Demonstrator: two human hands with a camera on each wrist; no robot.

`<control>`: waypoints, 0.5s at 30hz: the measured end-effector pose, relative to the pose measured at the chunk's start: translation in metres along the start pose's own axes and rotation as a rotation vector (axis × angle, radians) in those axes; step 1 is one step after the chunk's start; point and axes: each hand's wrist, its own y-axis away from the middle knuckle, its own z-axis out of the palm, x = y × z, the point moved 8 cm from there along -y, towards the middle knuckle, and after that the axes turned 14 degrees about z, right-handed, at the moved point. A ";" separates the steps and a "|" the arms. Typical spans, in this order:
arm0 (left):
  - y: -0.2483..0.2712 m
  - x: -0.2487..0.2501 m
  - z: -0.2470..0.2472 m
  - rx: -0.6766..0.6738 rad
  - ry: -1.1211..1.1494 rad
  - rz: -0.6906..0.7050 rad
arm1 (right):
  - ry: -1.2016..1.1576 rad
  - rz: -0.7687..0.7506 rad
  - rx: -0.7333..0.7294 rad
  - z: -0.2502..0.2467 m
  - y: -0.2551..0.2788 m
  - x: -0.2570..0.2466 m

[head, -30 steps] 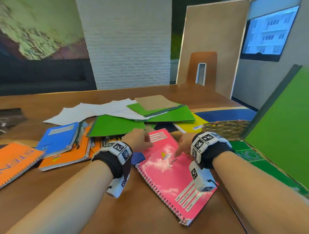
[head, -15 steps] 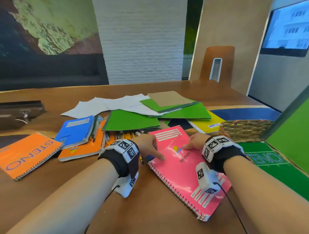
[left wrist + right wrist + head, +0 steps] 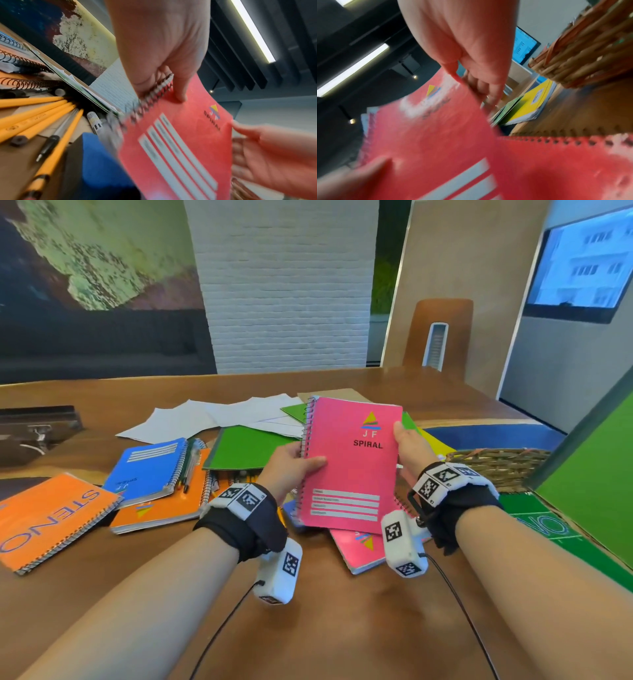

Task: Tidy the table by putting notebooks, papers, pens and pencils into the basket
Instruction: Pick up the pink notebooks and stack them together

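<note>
Head view: both hands hold a pink notebook (image 3: 351, 463) upright above the tabletop (image 3: 308, 628).
Left hand (image 3: 291, 465) grips the spiral edge, right hand (image 3: 407, 446) grips the opposite edge; the wicker basket (image 3: 496, 465) stands just right.

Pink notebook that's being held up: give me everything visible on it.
The pink notebook is spiral-bound, with a metal coil down its left edge and a card-like cover. The cover carries a small triangular logo, "J F SPIRAL" in dark print, and grey label bars near the bottom. It is closed, lifted off the table and tilted up facing the person. The left hand grips the coil edge with its thumb on the cover; the right hand holds the opposite edge. A second pink notebook lies below it.
</note>
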 end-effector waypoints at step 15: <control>-0.009 0.005 -0.033 0.156 0.117 0.034 | 1.218 0.205 0.006 -0.012 0.008 0.065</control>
